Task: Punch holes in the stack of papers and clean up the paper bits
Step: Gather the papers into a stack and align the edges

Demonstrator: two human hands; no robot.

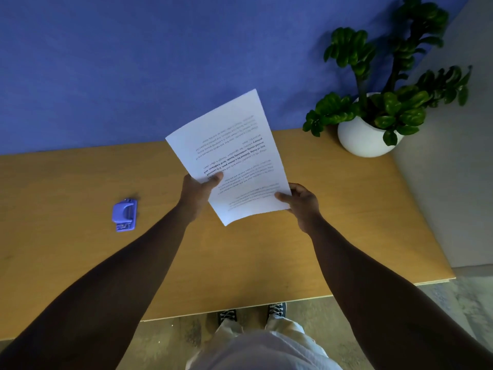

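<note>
Overhead, both hands are holding the stack of papers [229,156] above the tabletop [80,257]: left hand [198,193] pinching its left edge, right hand [301,202] gripping the near-right corner; the purple hole punch [124,214] is lying toward the tabletop's left edge, a potted plant [369,129] at the far-right corner

wall [133,62]: blue, matte, behind the surface | surface [80,263]: tan wood | potted plant [373,116]: white round pot, far right corner | side panel [453,182]: grey | floor [173,335]: mottled concrete | light: soft

White printed stack of papers [234,158] held up tilted over the desk, small purple plastic hole punch [124,214] sitting well off to its left.
</note>
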